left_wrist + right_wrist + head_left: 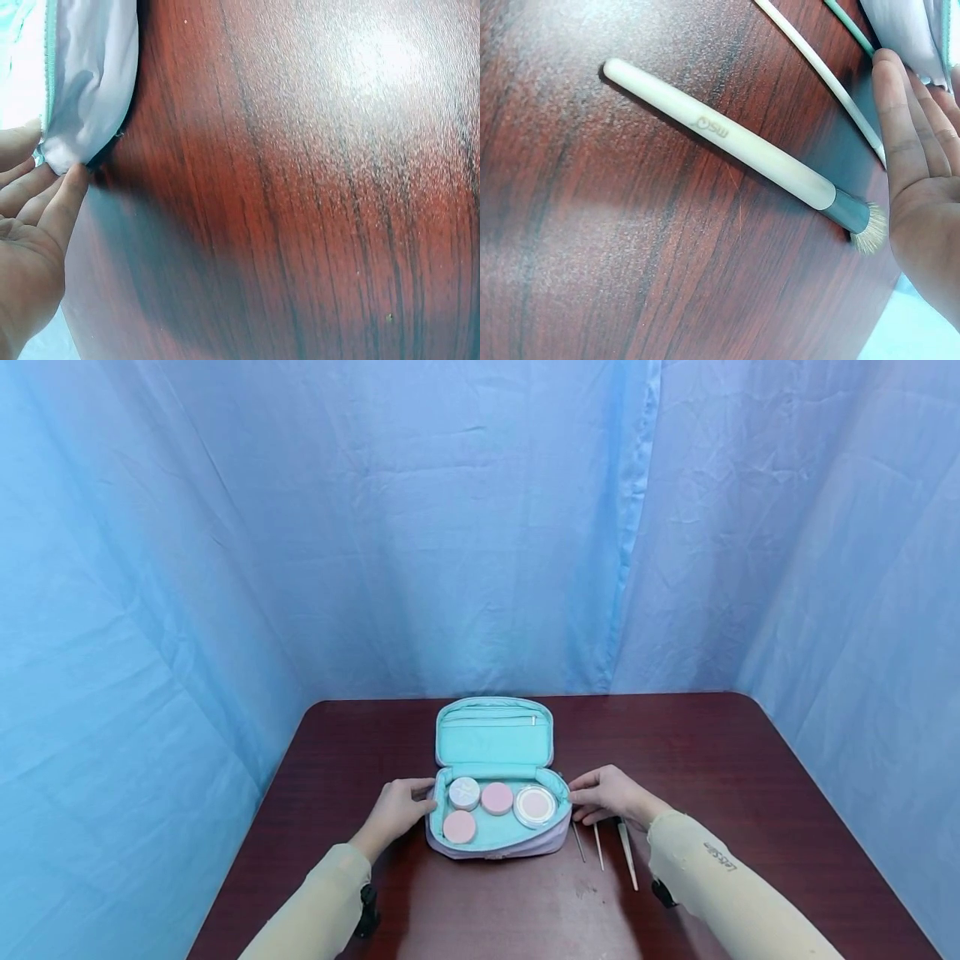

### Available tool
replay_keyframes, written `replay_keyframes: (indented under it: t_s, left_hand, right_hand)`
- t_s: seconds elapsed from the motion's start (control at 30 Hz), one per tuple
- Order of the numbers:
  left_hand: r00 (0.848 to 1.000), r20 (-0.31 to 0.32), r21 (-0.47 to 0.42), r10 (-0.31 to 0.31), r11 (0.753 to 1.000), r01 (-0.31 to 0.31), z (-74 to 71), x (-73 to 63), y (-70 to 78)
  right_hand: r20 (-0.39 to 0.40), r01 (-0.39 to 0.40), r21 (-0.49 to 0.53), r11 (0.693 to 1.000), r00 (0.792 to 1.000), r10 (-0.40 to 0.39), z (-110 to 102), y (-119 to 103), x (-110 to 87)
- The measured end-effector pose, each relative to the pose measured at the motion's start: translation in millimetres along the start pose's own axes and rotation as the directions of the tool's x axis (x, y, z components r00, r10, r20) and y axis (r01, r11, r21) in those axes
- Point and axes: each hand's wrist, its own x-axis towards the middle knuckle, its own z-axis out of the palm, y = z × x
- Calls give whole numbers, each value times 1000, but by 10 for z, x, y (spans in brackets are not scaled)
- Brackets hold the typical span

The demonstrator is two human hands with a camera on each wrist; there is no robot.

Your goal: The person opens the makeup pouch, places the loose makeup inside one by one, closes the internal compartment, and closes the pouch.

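Observation:
A lilac makeup bag (498, 852) with a turquoise lining lies unzipped on the table, its lid (495, 743) folded back. Inside are a marbled round jar (464, 793), two pink-lidded jars (497, 798) and a round compact (535, 807). My left hand (399, 811) pinches the bag's left side, thumb at the rim and fingers against the outer wall (97, 82). On the opposite side, my right hand (613, 795) grips the wall the same way, its fingers (904, 127) along the outside. Just below that hand lies a makeup brush (727, 139) with a pale handle.
Two thinner sticks, one pale (821, 71) and one green (849, 26), lie between the brush and the bag. The dark wooden table (360, 735) has rounded far corners. Blue curtains (480, 527) hang behind it and at both sides.

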Motion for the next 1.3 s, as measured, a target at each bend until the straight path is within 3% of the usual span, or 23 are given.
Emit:
replay_keyframes:
  t_s: [0.43,1.1,1.3]
  left_hand:
    - [1000,19,15,7,1000,-7,-63,-122,-11]
    - [986,166,-92,-30,995,45,-237,-338,-28]
    - [988,154,-43,5,999,1,-252,-321,13]
  right_hand:
    - [15,13,1,1000,1000,-13,0,11,-22]
    - [156,9,-12,1000,988,-7,-32,39,-78]
    - [177,13,-16,1000,984,-10,-29,48,-91]
